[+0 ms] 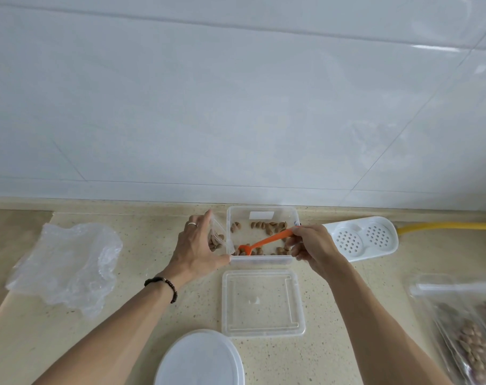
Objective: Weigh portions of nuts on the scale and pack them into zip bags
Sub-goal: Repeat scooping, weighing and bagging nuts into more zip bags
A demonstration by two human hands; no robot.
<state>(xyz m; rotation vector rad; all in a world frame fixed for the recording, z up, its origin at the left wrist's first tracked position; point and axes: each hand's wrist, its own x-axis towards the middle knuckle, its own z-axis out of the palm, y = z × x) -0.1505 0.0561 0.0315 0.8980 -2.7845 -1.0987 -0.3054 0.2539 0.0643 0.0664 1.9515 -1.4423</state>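
Observation:
A clear square container (264, 211) stands on the counter near the wall, with several brown nuts (269, 227) scattered in it. My right hand (312, 245) grips the handle of an orange spoon (266, 241), whose bowl rests among the nuts at the container's front left. My left hand (197, 245) holds a small clear zip bag (218, 237) against the container's left side; some nuts lie inside the bag. No scale can be seen.
The container's clear lid (262, 302) lies just in front of it. A round white lid (198, 359) sits at the bottom edge. Crumpled clear plastic (67, 265) lies left, a white perforated tray (361, 237) right, filled nut bags (469, 332) at far right, a yellow hose (447, 226) behind.

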